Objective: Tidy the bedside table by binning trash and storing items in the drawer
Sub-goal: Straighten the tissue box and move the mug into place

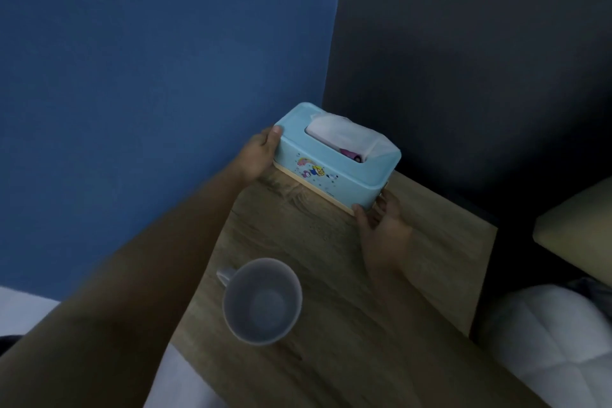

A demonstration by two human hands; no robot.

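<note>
Pale blue plastic with a cartoon print on its near side, the tissue box (334,156) sits at the far corner of the wooden bedside table (331,325), close against the blue wall (149,76) and the dark panel (480,60) behind it. The left hand (258,156) is clamped on the box's left end, thumb hooked over the top edge, while the right hand (381,225) meets the opposite end low down, thumb at the pale base strip and fingers spread around the corner (whether those fingers press firmly or only rest there I cannot tell). The step in hand looks to be squaring or shifting the box with both hands. To do it well, I would keep the pressure even on both ends and low near the base, so the box slides or lifts level rather than tipping, and keep the palms clear of the white tissue (344,136) standing out of the slot. The box's long axis runs from the far left to the near right, slanted across the table corner; its slot faces straight up and its printed side faces the person. A grey mug (261,301) stands upright nearer the person, well apart from the box, handle pointing left, so drawing the box straight back would risk knocking it.
</note>
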